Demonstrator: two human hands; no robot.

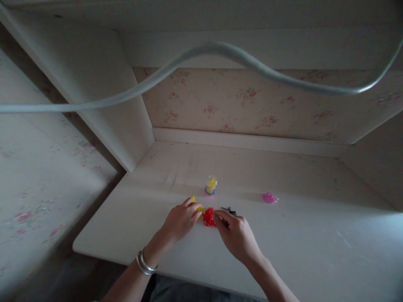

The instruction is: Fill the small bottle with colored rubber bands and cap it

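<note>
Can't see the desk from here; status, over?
Left hand on yellow bundle; right hand touching red bundle. Black bundle close beyond right hand. White cable crosses upper view, clear of hands.

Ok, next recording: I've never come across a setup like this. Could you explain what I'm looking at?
There is no machine here, just a person's two bare hands. The single picture comes from a camera worn on the head, looking forward and down. On the white, smooth tabletop sit a small see-through plastic package with yellow and blue contents, a shiny pink-purple bundle and a thin black tangle. The left hand, with silver metal bangles at its wrist, has its fingers on a bright yellow strip-like item. The right hand has its fingertips at a small bright red heap; whether they grip any of it is too small to tell.
</note>
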